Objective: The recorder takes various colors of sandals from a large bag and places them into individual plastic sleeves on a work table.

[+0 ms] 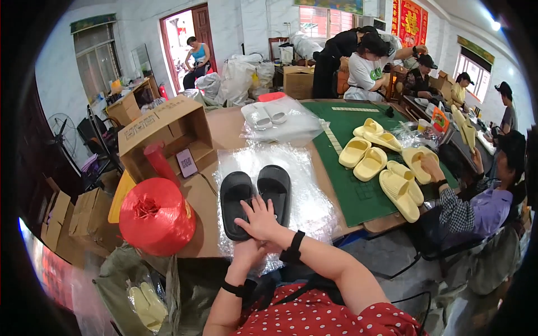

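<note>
On the clear plastic sheet [302, 190] before us, two black slippers [255, 197] lie side by side, long axes running away from us, toes far. Our right hand [260, 219] rests open, fingers spread, on their heels. Our left hand [246, 250] lies beneath it; grip undeterminable.

You are in a small packing workshop for slippers, set up in a plain tiled room rather than a proper factory. Around you a counter [224, 131] carries black slippers [255, 199] on a clear plastic bag [305, 199], bagged white slippers [264, 115] and loose yellow slippers [381, 162], with a spool of red twine [156, 215] and an open cardboard box [168, 131] close by. Several people [482, 204] sit handling slippers, and stuffed sacks [238, 78] and cartons [84, 215] stand along the walls.
</note>
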`<act>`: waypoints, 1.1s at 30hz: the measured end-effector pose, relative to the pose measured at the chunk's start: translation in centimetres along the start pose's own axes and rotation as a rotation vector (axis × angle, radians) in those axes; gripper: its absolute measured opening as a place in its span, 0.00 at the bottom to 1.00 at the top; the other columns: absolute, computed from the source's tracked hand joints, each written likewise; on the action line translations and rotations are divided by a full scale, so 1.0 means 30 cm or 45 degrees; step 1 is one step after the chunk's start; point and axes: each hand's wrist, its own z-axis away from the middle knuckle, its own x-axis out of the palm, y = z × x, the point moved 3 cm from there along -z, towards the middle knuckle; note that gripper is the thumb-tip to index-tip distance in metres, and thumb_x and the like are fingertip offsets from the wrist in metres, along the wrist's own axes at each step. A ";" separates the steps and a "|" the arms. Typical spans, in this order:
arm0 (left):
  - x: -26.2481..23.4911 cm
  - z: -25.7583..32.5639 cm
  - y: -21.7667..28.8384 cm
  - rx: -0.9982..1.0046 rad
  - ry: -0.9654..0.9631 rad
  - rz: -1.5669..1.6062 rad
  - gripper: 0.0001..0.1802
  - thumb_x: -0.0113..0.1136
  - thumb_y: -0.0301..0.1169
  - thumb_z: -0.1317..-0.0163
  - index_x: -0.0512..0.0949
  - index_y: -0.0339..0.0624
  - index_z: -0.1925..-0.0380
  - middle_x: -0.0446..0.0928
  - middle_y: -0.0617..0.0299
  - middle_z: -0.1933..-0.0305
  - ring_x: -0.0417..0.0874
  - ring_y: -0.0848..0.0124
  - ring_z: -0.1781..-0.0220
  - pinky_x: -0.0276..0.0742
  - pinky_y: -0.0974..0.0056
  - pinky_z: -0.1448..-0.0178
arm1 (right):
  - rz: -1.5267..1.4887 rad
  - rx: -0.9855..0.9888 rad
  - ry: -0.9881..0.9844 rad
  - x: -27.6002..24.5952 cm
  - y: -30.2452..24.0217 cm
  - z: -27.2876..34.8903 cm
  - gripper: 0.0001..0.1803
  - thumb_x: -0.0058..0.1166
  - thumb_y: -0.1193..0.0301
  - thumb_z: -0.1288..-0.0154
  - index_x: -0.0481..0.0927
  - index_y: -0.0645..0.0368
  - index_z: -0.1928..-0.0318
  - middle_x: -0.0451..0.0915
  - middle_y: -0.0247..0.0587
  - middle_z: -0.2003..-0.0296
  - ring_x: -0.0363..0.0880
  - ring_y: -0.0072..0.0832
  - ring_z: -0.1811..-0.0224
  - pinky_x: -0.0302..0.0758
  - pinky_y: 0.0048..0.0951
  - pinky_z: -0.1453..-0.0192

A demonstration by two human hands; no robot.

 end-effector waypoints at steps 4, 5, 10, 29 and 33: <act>0.018 -0.015 -0.021 0.059 0.030 0.062 0.36 0.63 0.53 0.44 0.73 0.58 0.35 0.69 0.52 0.30 0.67 0.46 0.29 0.58 0.42 0.26 | 0.092 0.062 0.171 -0.033 0.036 0.007 0.32 0.50 0.51 0.34 0.71 0.53 0.34 0.66 0.63 0.33 0.53 0.52 0.24 0.46 0.73 0.29; 0.025 0.001 -0.021 0.029 0.007 0.179 0.34 0.63 0.53 0.44 0.75 0.58 0.36 0.70 0.52 0.31 0.69 0.46 0.30 0.59 0.42 0.27 | 0.116 0.099 0.180 -0.037 0.046 0.024 0.30 0.52 0.54 0.36 0.73 0.52 0.36 0.66 0.62 0.34 0.54 0.52 0.25 0.47 0.74 0.29; -0.018 0.019 0.016 0.265 0.418 -0.124 0.31 0.63 0.53 0.42 0.78 0.61 0.38 0.69 0.46 0.31 0.59 0.43 0.25 0.48 0.41 0.22 | 0.207 0.080 0.215 -0.114 0.179 0.100 0.26 0.60 0.63 0.47 0.79 0.57 0.47 0.68 0.60 0.37 0.54 0.51 0.25 0.47 0.73 0.29; -0.036 0.044 0.043 0.302 0.440 0.042 0.31 0.65 0.52 0.40 0.78 0.51 0.39 0.79 0.45 0.44 0.76 0.46 0.38 0.67 0.46 0.33 | 0.082 0.259 0.087 -0.149 0.211 -0.145 0.44 0.62 0.37 0.46 0.78 0.69 0.50 0.78 0.61 0.53 0.80 0.53 0.52 0.78 0.45 0.47; -0.017 0.033 0.026 0.196 0.335 0.008 0.31 0.64 0.52 0.39 0.77 0.52 0.38 0.81 0.45 0.48 0.76 0.45 0.39 0.65 0.47 0.32 | 0.233 0.270 0.175 -0.138 0.127 -0.158 0.46 0.63 0.35 0.49 0.78 0.70 0.53 0.78 0.58 0.55 0.80 0.50 0.53 0.79 0.42 0.49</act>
